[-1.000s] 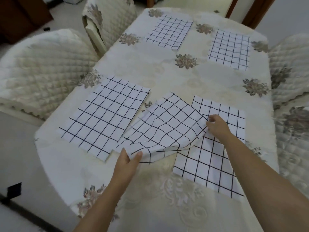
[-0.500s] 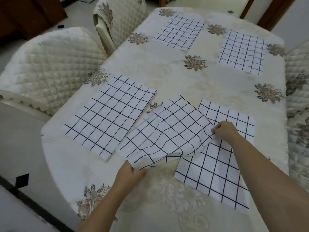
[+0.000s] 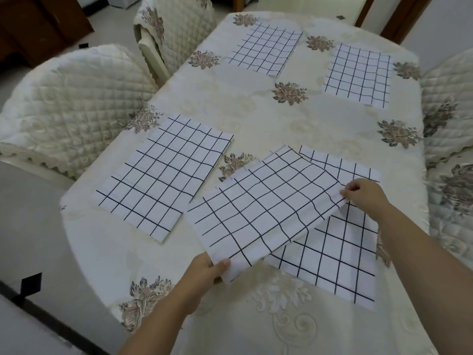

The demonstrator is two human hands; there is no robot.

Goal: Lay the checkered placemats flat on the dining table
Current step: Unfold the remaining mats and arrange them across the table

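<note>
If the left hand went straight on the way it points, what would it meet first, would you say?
The left hand would likely run into the lifted placemat it pinches, then the flat placemat partly underneath; depth is unclear.

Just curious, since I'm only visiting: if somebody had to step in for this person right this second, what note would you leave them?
Left hand grips the near corner of the held placemat; right hand pinches its right corner.
The held placemat is partly lifted and overlaps the near-right placemat.
Done: near-left placemat, far-left placemat, far-right placemat and the near-right placemat lie flat on the table.
Left: lay the held placemat flat, probably on bare cloth at the near end.
</note>
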